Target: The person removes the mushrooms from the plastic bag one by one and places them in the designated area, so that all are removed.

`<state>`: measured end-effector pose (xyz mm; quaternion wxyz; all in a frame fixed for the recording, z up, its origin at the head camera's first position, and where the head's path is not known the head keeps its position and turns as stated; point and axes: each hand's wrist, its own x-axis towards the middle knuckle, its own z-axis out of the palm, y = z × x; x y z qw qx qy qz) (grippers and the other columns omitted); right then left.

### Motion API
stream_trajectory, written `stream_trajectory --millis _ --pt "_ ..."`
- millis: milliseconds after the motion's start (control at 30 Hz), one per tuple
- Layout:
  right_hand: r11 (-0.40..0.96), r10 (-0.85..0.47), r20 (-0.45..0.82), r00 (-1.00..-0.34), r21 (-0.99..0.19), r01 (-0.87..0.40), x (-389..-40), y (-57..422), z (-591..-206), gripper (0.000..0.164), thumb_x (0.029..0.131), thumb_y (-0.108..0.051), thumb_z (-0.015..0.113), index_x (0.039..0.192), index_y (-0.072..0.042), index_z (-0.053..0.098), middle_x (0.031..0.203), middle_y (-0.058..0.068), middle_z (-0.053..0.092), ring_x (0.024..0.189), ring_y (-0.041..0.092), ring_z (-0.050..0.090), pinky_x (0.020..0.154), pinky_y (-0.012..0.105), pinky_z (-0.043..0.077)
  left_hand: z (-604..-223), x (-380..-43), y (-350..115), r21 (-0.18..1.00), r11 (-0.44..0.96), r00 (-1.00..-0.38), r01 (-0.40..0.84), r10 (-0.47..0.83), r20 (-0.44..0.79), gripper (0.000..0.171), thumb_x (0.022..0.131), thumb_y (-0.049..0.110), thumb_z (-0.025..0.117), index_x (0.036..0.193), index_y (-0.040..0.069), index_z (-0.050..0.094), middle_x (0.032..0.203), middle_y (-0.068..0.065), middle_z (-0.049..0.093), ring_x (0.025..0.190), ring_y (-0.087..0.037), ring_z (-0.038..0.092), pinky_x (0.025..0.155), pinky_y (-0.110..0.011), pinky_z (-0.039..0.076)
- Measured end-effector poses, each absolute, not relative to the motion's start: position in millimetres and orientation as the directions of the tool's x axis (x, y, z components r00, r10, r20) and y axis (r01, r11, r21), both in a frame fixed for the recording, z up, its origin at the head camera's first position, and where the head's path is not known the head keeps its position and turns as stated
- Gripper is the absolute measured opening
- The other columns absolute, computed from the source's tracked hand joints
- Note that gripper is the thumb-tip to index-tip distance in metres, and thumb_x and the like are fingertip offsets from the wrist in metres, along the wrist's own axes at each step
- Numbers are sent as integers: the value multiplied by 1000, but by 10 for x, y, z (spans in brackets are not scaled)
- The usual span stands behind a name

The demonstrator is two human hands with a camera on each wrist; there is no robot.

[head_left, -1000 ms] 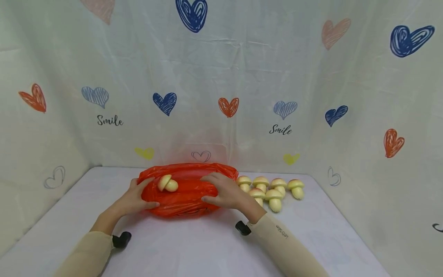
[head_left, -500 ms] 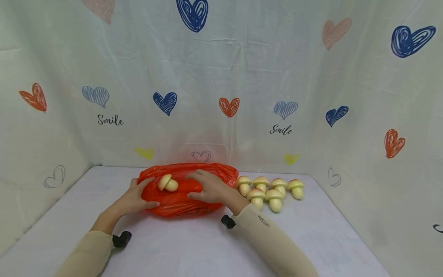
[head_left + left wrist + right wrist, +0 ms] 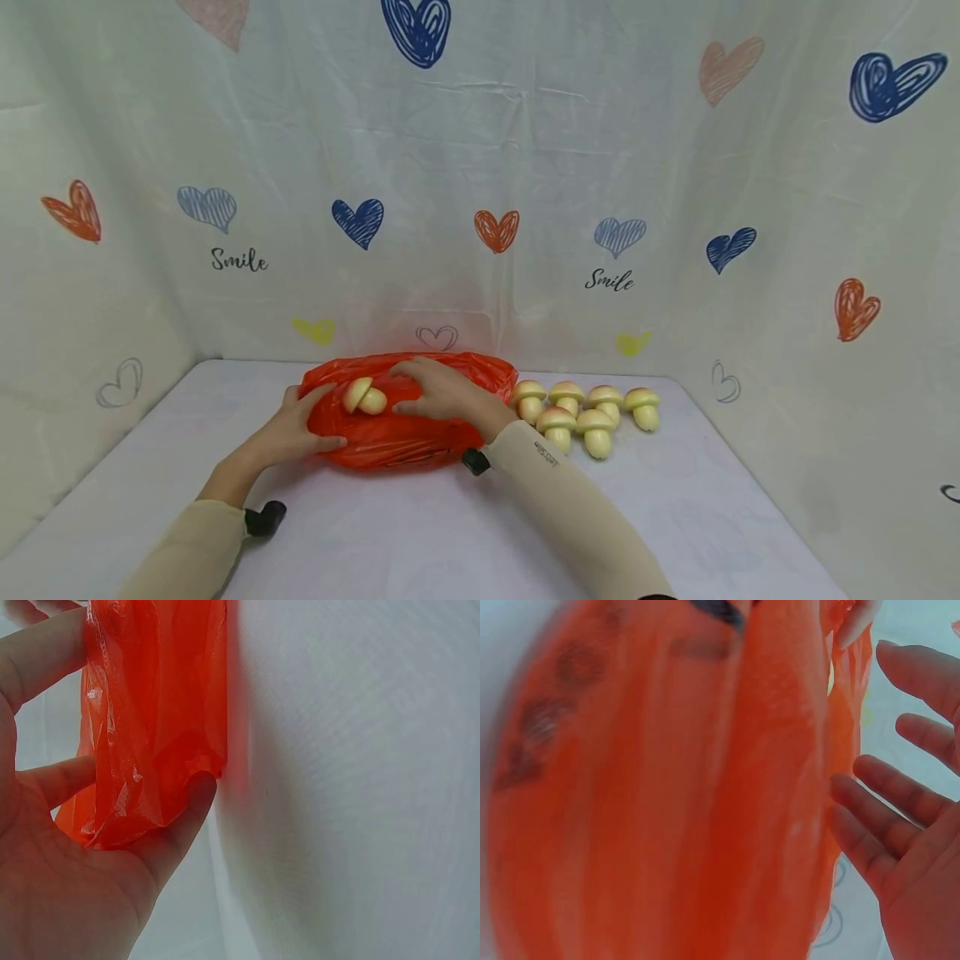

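Note:
A red plastic bag (image 3: 405,446) lies with its mouth upward on the white table. Its left end is held by my left hand (image 3: 294,425), thumb along the near side and fingers round the far side; the thumb (image 3: 199,796) presses the film in the left wrist view. One pale yellow mushroom (image 3: 365,397), perhaps artificial, lies tilted on the bag, between the hands. Over the bag, just right of that mushroom, hovers my right hand (image 3: 442,393) with spread fingers and nothing in its grasp. The right wrist view shows its fingers (image 3: 889,825) beside the red film.
Several more mushrooms (image 3: 597,433) stand in two rows right of the bag, their caps yellow and reddish. A white curtain (image 3: 540,167) printed with hearts hangs behind the table (image 3: 390,533). Black wrist cameras (image 3: 265,518) sit at both cuffs.
My right hand has moved left over the bag, from its right end toward the single mushroom. The left hand, the bag and the mushrooms look unmoved.

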<state>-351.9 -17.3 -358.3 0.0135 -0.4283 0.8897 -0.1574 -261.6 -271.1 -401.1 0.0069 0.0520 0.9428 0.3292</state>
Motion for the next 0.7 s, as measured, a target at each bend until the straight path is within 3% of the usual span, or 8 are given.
stream_trajectory --millis 333,700 --pt "567 -795 59 -604 -282 -774 -3559 -379 -3495 50 89 -40 66 135 -23 53 135 -8 50 123 12 46 103 33 41 -4024 -2629 -2726 640 760 -993 112 114 38 95 76 40 78 148 4 26 137 -33 13 124 -55 28 95 -69 34" --pt "625 -768 -51 -639 -280 -729 -3602 -618 -3619 53 89 -37 67 138 -35 48 133 -7 49 115 9 46 98 33 44 -4022 -2627 -2725 634 768 -994 91 108 13 95 76 40 78 148 5 26 139 -34 10 126 -56 26 93 -70 35"
